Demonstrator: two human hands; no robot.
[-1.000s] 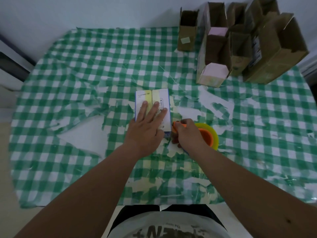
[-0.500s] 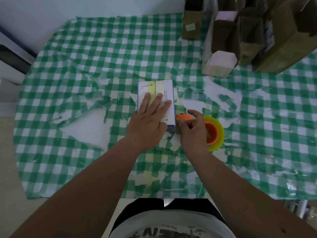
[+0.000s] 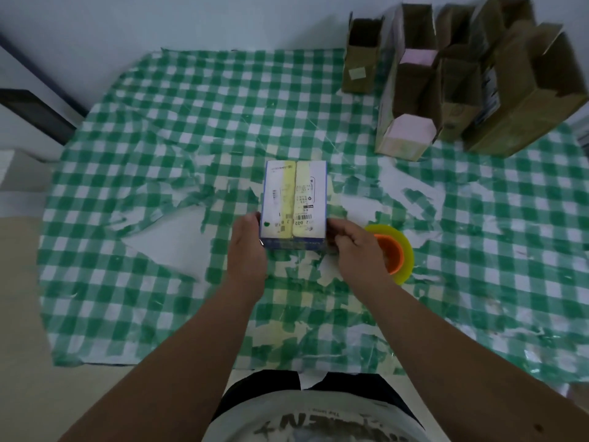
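From the head camera, a white box [image 3: 294, 199] with blue edges and a strip of yellow tape down the middle of its top sits between the two hands, at their fingertips. The left hand [image 3: 247, 250] grips the box at its near left corner, the fingers curled against the side wall. The right hand [image 3: 358, 250] holds the near right corner in the same way, its fingers bent in against the box's right side. Whether the box rests on the surface [image 3: 191, 122] or is raised a little off it cannot be told.

Just to the right of the right hand, touching its outer edge, lies a yellow tape roll [image 3: 393, 253] with an orange core, flat on the green-checked cloth. Well beyond the right hand, farther away and to its right, stands a group of open cardboard cartons [image 3: 522, 90], with a pink-faced carton [image 3: 409, 135] nearest the hands.
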